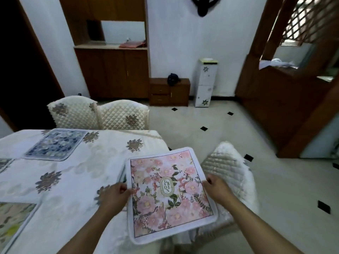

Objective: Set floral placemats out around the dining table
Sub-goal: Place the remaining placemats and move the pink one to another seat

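— What's around you at the table (77,180)?

— You stand at its near right corner. The cream cloth with grey-brown flower prints covers it. A blue mat (56,144) lies flat at the far side, in front of two quilted chairs (99,114) pushed in against that edge. A green mat (16,220) lies at the near left, cut off by the frame's edge, and a sliver of another mat (4,164) shows at the far left edge. Just right of the corner, a third quilted chair (229,165) stands close to you, its back tilted and partly under what you carry. Beyond it the tiled floor is open up to a low wooden cabinet (169,92) and a white drawer tower (206,83) at the wall.

— And the pink mat (170,193)?

— You hold it between your hands, over the table's corner, slightly tilted, printed side up, with an oval "GARDEN" label in the middle. Its left part overlaps the tabletop; its right part hangs past the edge, above the chair's back. I cannot tell whether it touches the cloth.

— How do your hands sit on it?

— Your left hand (115,194) pinches the left edge near its middle, fingers curled. Your right hand (216,187) grips the right edge, thumb on top. Beneath the left edge, a thin strip of something greenish (122,174) peeks out; it is too small to tell what it is.
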Motion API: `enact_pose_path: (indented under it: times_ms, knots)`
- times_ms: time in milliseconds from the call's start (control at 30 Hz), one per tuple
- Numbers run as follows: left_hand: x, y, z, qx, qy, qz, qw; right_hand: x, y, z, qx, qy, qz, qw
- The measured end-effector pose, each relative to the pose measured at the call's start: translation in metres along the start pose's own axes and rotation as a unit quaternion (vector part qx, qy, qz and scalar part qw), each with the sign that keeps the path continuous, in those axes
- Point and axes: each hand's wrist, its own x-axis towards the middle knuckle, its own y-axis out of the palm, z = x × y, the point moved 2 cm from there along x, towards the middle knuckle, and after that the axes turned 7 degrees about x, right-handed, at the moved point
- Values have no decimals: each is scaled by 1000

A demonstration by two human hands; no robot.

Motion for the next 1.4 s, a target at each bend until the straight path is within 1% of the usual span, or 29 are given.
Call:
enact_pose_path:
  times_ms: [100, 167, 333, 500, 567, 733, 900, 1100, 1200, 1300, 1400]
  knots:
    - [-11, 49, -67, -12, 19, 24, 999, -13, -74, -47, -13, 17, -17, 1000]
    - [-15, 81, -113, -12, 26, 36, 999, -19, -123, -77, -17, 37, -47, 998]
    - [-15, 143, -208, -17, 55, 63, 996, -21, -208, -141, 9, 91, -89, 992]
    - [17, 194, -271, -7, 81, 100, 992, -1, -258, -189, 44, 128, -120, 984]
    - [31, 206, -288, -10, 83, 109, 991, 9, -270, -196, 44, 135, -115, 983]
    - [91, 270, -357, -21, 94, 134, 986, 68, -332, -236, 40, 157, -144, 976]
    - [138, 315, -419, -20, 111, 156, 981, 117, -376, -269, 64, 186, -160, 967]
    - [180, 367, -469, -14, 93, 144, 985, 175, -418, -312, 71, 190, -140, 969]
    - [199, 391, -487, -22, 64, 124, 990, 217, -432, -336, 74, 182, -112, 974]
    - [207, 410, -495, -26, 13, 83, 996, 266, -443, -360, 85, 159, -49, 982]
    - [194, 417, -496, -32, -53, 43, 997, 308, -456, -367, 88, 121, 16, 989]
